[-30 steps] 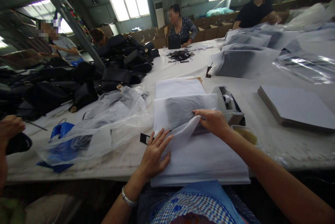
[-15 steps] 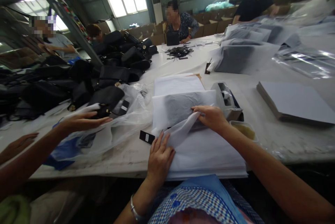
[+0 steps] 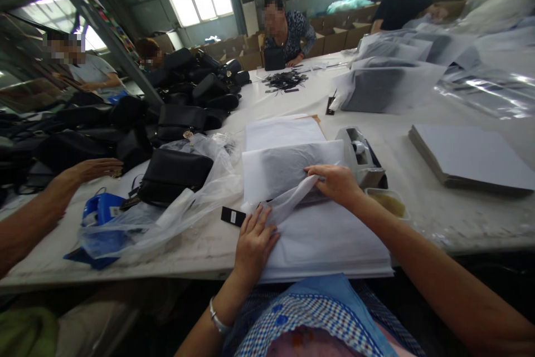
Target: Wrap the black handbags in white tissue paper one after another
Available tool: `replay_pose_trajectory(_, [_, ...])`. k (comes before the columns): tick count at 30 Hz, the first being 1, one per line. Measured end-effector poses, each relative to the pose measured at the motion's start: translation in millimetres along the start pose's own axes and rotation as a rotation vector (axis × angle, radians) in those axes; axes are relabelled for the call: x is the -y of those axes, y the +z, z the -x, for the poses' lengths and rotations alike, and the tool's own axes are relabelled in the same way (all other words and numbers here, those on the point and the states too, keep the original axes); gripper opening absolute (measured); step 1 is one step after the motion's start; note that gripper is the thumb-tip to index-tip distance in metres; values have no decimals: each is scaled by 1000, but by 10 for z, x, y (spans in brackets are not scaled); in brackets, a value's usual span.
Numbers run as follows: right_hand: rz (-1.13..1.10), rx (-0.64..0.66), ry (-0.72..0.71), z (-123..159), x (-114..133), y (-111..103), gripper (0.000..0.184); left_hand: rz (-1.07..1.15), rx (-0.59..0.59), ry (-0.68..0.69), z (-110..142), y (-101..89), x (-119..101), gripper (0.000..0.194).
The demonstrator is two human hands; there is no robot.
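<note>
Here's the right hand (image 3: pixel 334 183), thumb and fingertips pinched together on a fold of white tissue (image 3: pixel 295 192). The left hand (image 3: pixel 256 243) lies palm down, fingers out nearly straight and only slightly parted, pressing the near left part of that tissue and gripping nothing that I can see. And the tissue itself? Right in front of the wearer, on the paper stack (image 3: pixel 334 245) at the near edge of the tabletop (image 3: pixel 309 98), with a dark bundle (image 3: pixel 288 166) showing greyly through it. A black tag (image 3: pixel 232 216) pokes out by the left fingertips; touching or not, I can't tell.

Just right of the bundle sits a dispenser (image 3: pixel 355 145), a small tub (image 3: pixel 388 204) on its near side, and farther right a pile of boards (image 3: pixel 476 156). Over to the left, a black bag (image 3: pixel 175 173) rests against crumpled plastic (image 3: pixel 223 167), a blue holder (image 3: pixel 102 209) beside them, and there's a co-worker's hand (image 3: pixel 98 169) near the heap of bags (image 3: pixel 179 120). Far side now: loose tags (image 3: pixel 286 81) in a scatter, a person (image 3: pixel 295 34) behind them, and wrapped bundles (image 3: pixel 376 92) to the right.
</note>
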State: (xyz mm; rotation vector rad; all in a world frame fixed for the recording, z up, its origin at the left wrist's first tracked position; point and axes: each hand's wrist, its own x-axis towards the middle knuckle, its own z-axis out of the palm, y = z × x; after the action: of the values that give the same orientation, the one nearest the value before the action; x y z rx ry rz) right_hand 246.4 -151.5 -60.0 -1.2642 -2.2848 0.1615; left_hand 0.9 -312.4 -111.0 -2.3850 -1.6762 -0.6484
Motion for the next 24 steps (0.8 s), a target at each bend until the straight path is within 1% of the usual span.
replay_pose_trajectory(3, [-5,-4,-2,-1,-6,3,28,40,-26,9,-21,9,1,11])
replay_pose_trajectory(6, [-5,1,-2,-4,-17,6,27,151,-90,-27,-57,-69,33,9])
replay_pose_trajectory(9, [0,-2,-4,-10,-20,8,25,331,-190,-148,-106,-197,94,9])
replay_pose_trajectory(12, [10,-5,-9,-17,-11,4,21,452,-244,-305,-172,-291,186,10])
replay_pose_trajectory(15, [9,-1,-9,-23,0,-7,21,517,-293,-445,-276,-307,319,12])
replay_pose_trajectory(18, [-4,7,-12,-35,-1,-22,20,659,-329,-540,-417,-281,479,18])
replay_pose_trajectory(20, [-1,10,-14,-47,-8,-32,20,688,-348,-558,-515,-276,570,22])
replay_pose_trajectory(21, [2,12,-17,-53,-12,-35,20,660,-370,-549,-563,-282,599,24])
replay_pose_trajectory(23, [1,18,-24,-64,-20,-38,21,505,-441,-467,-662,-307,610,31])
replay_pose_trajectory(24, [-1,20,-30,-69,-22,-39,21,394,-470,-391,-717,-323,587,37])
